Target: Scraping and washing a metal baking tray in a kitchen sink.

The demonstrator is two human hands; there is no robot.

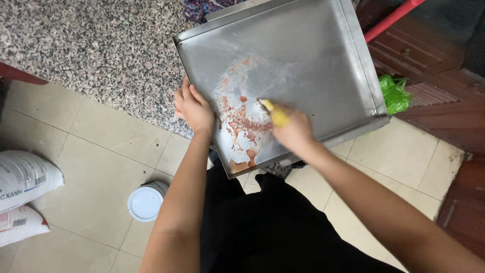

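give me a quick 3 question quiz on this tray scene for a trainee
1. True or false: the left hand grips the edge of the metal tray.
2. What colour is the scrubbing tool in the right hand? A) green B) yellow C) white
3. Fill in: the tray rests on a speckled ______ counter.

Key
1. True; the hand holds the tray's left rim.
2. B; it is yellow, blurred, over the reddish-brown residue.
3. Granite; the tray's near corner overhangs the tiled floor.
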